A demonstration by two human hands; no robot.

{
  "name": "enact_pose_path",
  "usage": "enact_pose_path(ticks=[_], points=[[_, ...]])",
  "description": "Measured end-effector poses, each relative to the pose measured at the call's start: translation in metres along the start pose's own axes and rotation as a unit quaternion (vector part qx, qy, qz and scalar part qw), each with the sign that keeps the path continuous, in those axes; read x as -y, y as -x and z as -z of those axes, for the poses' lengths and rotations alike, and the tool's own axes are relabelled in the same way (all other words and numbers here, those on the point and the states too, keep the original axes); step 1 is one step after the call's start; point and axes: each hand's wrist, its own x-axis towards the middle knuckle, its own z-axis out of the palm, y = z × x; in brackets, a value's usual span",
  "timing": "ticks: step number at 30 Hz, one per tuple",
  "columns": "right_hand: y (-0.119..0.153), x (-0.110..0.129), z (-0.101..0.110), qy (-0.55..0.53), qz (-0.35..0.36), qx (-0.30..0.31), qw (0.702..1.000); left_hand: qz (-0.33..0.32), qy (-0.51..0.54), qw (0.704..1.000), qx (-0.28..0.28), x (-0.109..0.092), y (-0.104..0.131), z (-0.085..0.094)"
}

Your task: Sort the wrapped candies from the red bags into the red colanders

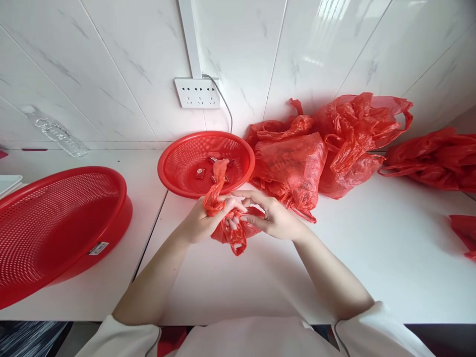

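In the head view, my left hand [203, 220] is closed on a red plastic bag [238, 245], just in front of the small basket. One twisted handle of the bag stands up over the hand, and another loop hangs below the fingers. The bag's contents are hidden. My right hand [273, 215] is at the bag's right side, its thumb and fingers curved and apart around the left fingertips. I see nothing held in it. Behind the hands is a round red plastic basket [163, 166] with several small wrapped packets [200, 173] in it.
A larger red basket [121, 203] stands at the left, near a clear plastic bottle [61, 136] by the wall. Filled red bags [292, 163] are heaped at the back right, with more red bags [439, 158] farther right. A socket panel [197, 93] with a cable is on the wall.
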Motion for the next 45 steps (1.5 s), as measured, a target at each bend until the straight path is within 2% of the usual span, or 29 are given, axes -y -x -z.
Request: enact_pose_path(ticks=[3, 6, 8, 10, 15, 23, 28, 30, 33, 35, 39, 42, 45], points=[[-0.001, 0.002, -0.001, 0.005, -0.007, -0.018, 1.0, -0.035, -0.056, 0.995, -0.079, 0.002, 0.001, -0.002], [-0.001, 0.002, -0.003, -0.003, -0.02, -0.035, 0.999, -0.115, -0.101, 0.976, -0.152, 0.007, -0.001, -0.005], [-0.001, 0.0, -0.005, -0.021, -0.032, -0.046, 0.998, -0.162, -0.117, 0.963, -0.179, 0.012, -0.003, -0.006], [-0.002, -0.003, -0.008, -0.06, -0.042, -0.049, 0.996, -0.196, -0.123, 0.955, -0.188, 0.015, -0.006, -0.007], [-0.005, -0.009, -0.009, -0.204, -0.069, 0.005, 0.977, -0.253, -0.087, 0.95, -0.163, 0.016, -0.012, -0.006], [-0.007, -0.013, -0.011, -0.222, -0.057, -0.096, 0.969, -0.226, -0.022, 0.971, -0.079, 0.021, -0.01, -0.01], [-0.01, -0.018, -0.015, -0.353, -0.068, -0.162, 0.919, -0.233, -0.1, 0.95, -0.182, 0.023, -0.01, -0.007], [-0.01, -0.018, -0.014, -0.315, -0.058, -0.19, 0.928, -0.211, -0.164, 0.942, -0.204, 0.022, -0.011, -0.005], [-0.005, -0.013, -0.01, -0.161, -0.015, -0.25, 0.955, -0.172, -0.267, 0.92, -0.228, 0.022, -0.011, -0.002], [0.0, -0.009, -0.005, -0.05, 0.008, -0.257, 0.965, -0.166, -0.317, 0.905, -0.231, 0.022, -0.011, 0.0], [0.012, 0.001, 0.014, 0.091, 0.016, -0.163, 0.982, -0.157, -0.341, 0.901, -0.217, 0.02, -0.009, 0.006], [0.018, 0.012, 0.032, 0.148, -0.015, -0.075, 0.986, -0.126, -0.374, 0.893, -0.217, 0.015, -0.008, 0.012], [0.025, 0.023, 0.047, 0.171, -0.048, -0.007, 0.984, -0.097, -0.405, 0.89, -0.187, 0.01, -0.007, 0.022]])
